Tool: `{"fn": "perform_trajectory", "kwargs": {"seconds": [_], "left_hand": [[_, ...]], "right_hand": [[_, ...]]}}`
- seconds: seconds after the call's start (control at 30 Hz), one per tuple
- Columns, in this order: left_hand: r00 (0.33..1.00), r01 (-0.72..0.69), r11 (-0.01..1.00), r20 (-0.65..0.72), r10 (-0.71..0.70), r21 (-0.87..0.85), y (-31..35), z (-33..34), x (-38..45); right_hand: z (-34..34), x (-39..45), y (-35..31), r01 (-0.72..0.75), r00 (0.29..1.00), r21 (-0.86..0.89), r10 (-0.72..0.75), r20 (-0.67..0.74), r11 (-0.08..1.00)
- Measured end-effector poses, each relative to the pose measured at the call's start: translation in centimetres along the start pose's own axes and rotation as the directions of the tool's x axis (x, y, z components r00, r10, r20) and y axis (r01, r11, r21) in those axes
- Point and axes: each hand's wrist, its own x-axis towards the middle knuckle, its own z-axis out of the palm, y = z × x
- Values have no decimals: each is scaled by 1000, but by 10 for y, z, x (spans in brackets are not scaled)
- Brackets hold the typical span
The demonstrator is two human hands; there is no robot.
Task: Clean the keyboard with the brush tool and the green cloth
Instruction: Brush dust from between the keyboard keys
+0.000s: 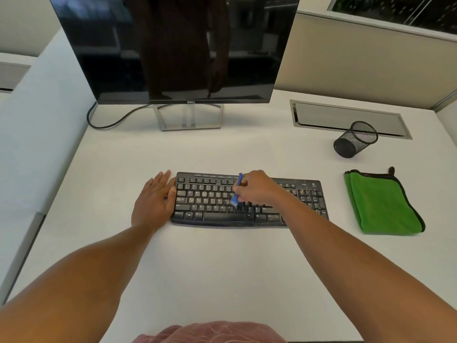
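Head view: right hand (256,188) clenched around blue brush tool (237,191), bristle end down on keyboard (215,201) mid-rows. Left hand (154,198) flat, fingers straight, against keyboard's left edge. Green cloth (382,204) folded, well right of the grip, on desk (222,268).

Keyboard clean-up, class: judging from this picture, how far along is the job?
Nothing looks finished: pale specks still dot the black computer keyboard, thickest at its right end. In hand: the right hand grips the small blue brush tool, bristles on the middle keys, while the left hand rests against the keyboard's left edge. Left: wiping; the folded green cloth lies untouched.
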Motion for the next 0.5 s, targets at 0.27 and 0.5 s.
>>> {"fn": "perform_trajectory", "kwargs": {"seconds": [0.27, 0.5], "left_hand": [[1000, 4, 1000, -15, -4, -9, 2, -1, 0], [1000, 16, 1000, -13, -16, -13, 5, -3, -1]], "right_hand": [[18, -2, -1, 189, 982, 79, -187, -41, 979], [33, 4, -29, 270, 962, 109, -272, 4, 957]]}}
